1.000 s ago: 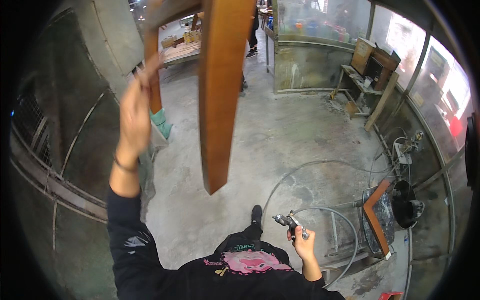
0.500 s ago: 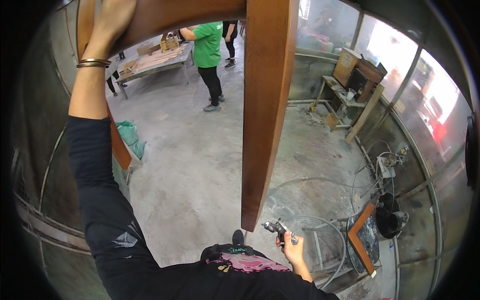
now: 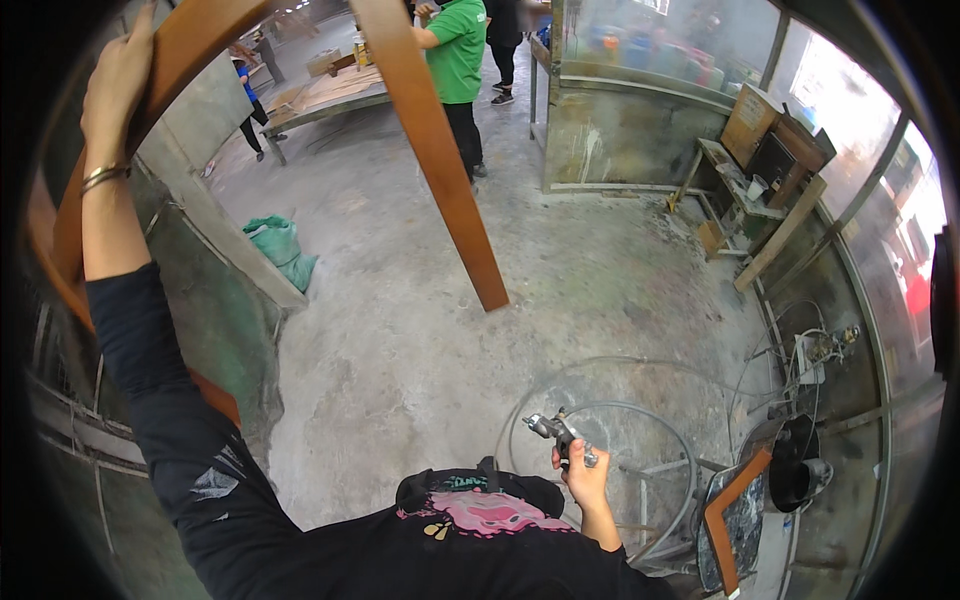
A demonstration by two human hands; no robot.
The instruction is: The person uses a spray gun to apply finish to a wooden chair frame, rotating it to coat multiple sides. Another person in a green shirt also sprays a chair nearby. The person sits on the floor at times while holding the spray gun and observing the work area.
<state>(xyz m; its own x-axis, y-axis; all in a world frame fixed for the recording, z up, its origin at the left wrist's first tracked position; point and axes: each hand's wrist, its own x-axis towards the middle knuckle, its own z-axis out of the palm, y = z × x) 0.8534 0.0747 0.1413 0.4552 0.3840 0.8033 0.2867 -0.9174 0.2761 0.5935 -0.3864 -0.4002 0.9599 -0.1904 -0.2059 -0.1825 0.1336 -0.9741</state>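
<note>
Wooden frame farther left, against left grip

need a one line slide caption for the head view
Left hand on a raised brown wooden frame, right hand holding a metal spray gun.

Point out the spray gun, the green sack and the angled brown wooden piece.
Spray gun (image 3: 562,433): head view, on its metal body.
Green sack (image 3: 284,253): head view, middle of its crumpled side.
Angled brown wooden piece (image 3: 714,511): head view, at its bend.
</note>
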